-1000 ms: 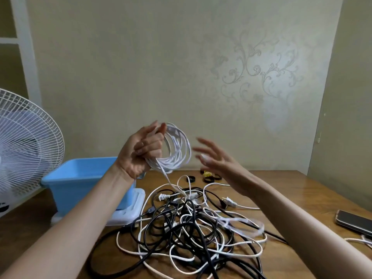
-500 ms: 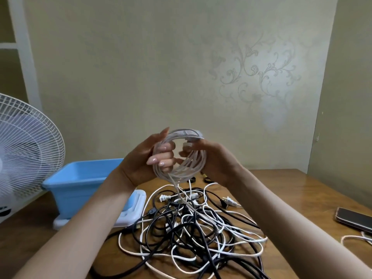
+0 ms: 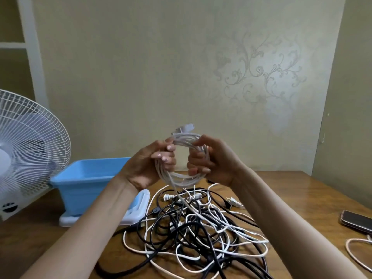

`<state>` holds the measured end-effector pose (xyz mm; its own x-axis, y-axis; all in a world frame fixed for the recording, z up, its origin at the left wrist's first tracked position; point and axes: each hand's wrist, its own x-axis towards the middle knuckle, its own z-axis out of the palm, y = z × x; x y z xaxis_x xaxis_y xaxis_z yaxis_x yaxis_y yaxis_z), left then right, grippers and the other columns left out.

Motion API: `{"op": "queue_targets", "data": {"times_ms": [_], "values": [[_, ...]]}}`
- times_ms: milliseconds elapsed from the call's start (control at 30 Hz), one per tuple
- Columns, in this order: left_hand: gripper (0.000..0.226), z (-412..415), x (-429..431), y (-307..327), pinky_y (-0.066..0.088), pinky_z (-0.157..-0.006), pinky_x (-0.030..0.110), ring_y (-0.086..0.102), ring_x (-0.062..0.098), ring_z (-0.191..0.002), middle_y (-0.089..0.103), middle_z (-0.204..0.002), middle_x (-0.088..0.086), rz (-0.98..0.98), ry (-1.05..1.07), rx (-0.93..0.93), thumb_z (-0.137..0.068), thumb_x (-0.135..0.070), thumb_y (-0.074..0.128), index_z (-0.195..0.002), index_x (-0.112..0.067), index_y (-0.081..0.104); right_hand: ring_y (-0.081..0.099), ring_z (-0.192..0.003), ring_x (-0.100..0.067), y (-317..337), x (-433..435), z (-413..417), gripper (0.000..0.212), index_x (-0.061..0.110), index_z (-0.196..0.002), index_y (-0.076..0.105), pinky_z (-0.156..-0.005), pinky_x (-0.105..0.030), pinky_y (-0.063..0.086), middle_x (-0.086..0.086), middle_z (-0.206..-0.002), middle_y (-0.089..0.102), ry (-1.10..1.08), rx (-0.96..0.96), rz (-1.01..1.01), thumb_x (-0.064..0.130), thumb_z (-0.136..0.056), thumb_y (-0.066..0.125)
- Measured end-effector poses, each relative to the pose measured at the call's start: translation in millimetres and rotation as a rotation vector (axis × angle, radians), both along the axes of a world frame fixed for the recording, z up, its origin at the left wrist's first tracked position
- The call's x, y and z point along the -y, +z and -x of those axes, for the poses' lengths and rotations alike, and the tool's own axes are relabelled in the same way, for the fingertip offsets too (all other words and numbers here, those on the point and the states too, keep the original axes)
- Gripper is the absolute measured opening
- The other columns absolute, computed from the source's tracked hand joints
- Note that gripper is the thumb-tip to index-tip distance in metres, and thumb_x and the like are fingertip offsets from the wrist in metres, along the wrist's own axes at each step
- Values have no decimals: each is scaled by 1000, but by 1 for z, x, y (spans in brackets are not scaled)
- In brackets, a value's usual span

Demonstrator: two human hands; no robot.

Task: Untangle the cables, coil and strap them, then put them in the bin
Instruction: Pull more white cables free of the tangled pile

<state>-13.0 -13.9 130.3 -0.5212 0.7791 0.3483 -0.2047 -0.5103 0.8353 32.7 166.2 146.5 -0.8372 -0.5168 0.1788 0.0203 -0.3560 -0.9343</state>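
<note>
A white cable coil (image 3: 185,179) is held up above the table, its plug end sticking out at the top. My left hand (image 3: 150,164) grips the coil's left side and my right hand (image 3: 211,160) grips its right side. One white strand runs from the coil down into a tangled pile of black and white cables (image 3: 197,232) on the wooden table (image 3: 302,200). A blue bin (image 3: 84,184) stands at the left behind my left forearm, on a white lid (image 3: 141,206).
A white fan (image 3: 28,150) stands at the far left. A phone (image 3: 357,221) lies at the table's right edge, with a white cable loop (image 3: 356,252) below it. The wall is close behind the table.
My right hand came in from the right and took hold of the coil's right side. The coil now sits between both hands, a little lower and more centred.
</note>
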Motion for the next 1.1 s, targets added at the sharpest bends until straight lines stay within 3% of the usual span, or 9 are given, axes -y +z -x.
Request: {"op": "queue_targets", "data": {"times_ms": [67, 200, 367, 467, 700, 767, 867, 1000, 1100], "values": [[32, 0, 0, 5, 31, -40, 14, 33, 0, -36, 32, -41, -12, -47, 171, 11, -64, -22, 83, -58, -19, 52, 56, -53, -16, -8, -4, 4, 17, 6, -75, 60, -66, -27, 53, -5, -57, 56, -110, -91, -33, 21, -79, 54], [41, 5, 2, 22, 21, -37, 16, 11, 5, -38, 13, -49, -11, -252, 336, 21, -67, -19, 75, -51, -21, 37, 66, -106, -21, -48, -13, 14, 54, 17, -128, 49, -97, -41, 48, -9, -111, 70, -161, -212, -376, 29, -77, 64], [44, 8, 33, 41, 18, -37, 18, 10, 9, -37, 9, -48, -8, -263, 437, -30, -89, -28, 44, -49, -27, 26, 64, -64, -13, -76, -52, 11, 7, 9, -92, 64, -61, -19, 52, 1, -75, 66, -29, -234, -710, 4, -86, 65], [42, 9, 53, 41, 16, -37, 18, 12, 8, -36, 12, -46, -9, -198, 408, -54, -87, -27, 50, -54, -30, 24, 61, -60, -14, -70, -97, 20, 2, 9, -78, 67, -70, -25, 54, -5, -67, 57, -274, -117, -623, 9, -77, 69], [36, -1, 8, 19, 17, -32, 15, 19, 0, -28, 18, -39, -12, 159, 572, -52, -91, -22, 42, -56, -20, 34, 56, -34, -17, -28, -83, 19, 35, -5, -68, 58, -44, -31, 56, -8, -42, 55, -590, 53, -597, 12, -98, 50], [35, 1, -12, 14, 16, -33, 15, 20, 0, -27, 23, -37, -11, 232, 620, -51, -97, -21, 40, -62, -17, 37, 61, -38, -23, -12, -61, 15, 52, -5, -57, 54, -42, -29, 54, -15, -45, 59, -532, 105, -474, 10, -102, 34], [32, 1, -40, 7, 21, -37, 15, 27, 2, -28, 30, -37, -9, 298, 653, -31, -96, -26, 47, -67, -13, 45, 66, -50, -26, 13, -32, 6, 37, -1, -72, 48, -51, -31, 57, -18, -58, 66, -384, 150, -276, 8, -100, 25], [40, 1, -60, 3, 42, -51, 23, 45, 12, -45, 49, -51, 0, 338, 586, -57, -72, -54, 68, -68, -15, 61, 61, -41, -19, 11, 5, 3, 25, -3, -83, 55, -44, -27, 54, -11, -53, 62, -683, -191, -435, 10, -99, 42], [32, -1, -62, 6, 47, -48, 22, 52, 15, -47, 54, -59, 3, 298, 687, -2, -74, -46, 71, -76, -14, 65, 67, -68, -35, -6, 12, 10, 18, 10, -108, 59, -64, -46, 57, -16, -80, 70, -976, -724, -817, 17, -96, 48]]}}
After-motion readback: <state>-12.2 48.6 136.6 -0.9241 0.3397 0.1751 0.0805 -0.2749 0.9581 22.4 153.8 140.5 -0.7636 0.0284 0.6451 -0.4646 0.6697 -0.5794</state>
